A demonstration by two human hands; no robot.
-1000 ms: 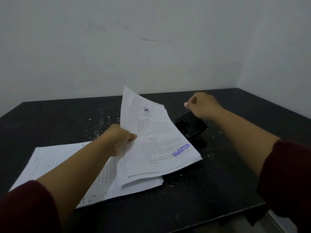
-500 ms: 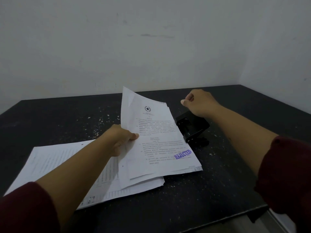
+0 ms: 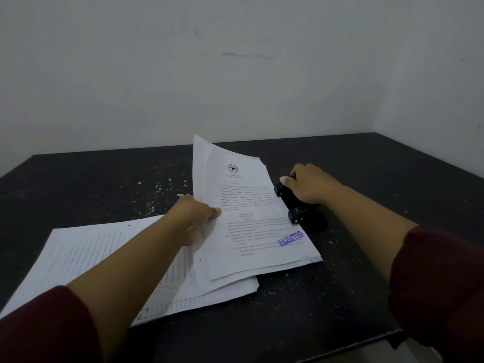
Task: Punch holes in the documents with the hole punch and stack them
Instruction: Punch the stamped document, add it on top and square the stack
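The sheaf of documents (image 3: 251, 218) stands tilted in the middle of the counter (image 3: 392, 179), its near end resting on the papers below and its far end lifted toward the wall. Its long axis runs from the near edge of the counter toward the far edge, and its right-hand long side meets the hole punch (image 3: 301, 208); whether that edge is already in the slot cannot be told, since the paper covers the mouth. The top page carries a crest and a blue REJECTED stamp (image 3: 290, 238) near its lower right corner.

The left hand (image 3: 199, 216) pinches the sheaf at its left long side, thumb on the printed face and fingers hidden behind, so the punch lies straight across the page from that grip, to the right. The right hand (image 3: 309, 184) is the nearer one to the punch: it lies curled over the top of the black lever, thumb at its far end.

The coming move probably turns on sliding the right edge squarely into the slot before the right hand bears down; a skewed edge would likely set the holes crooked.

A flat stack of papers (image 3: 104, 260) lies toward the near left corner of the counter, partly under the sheaf.
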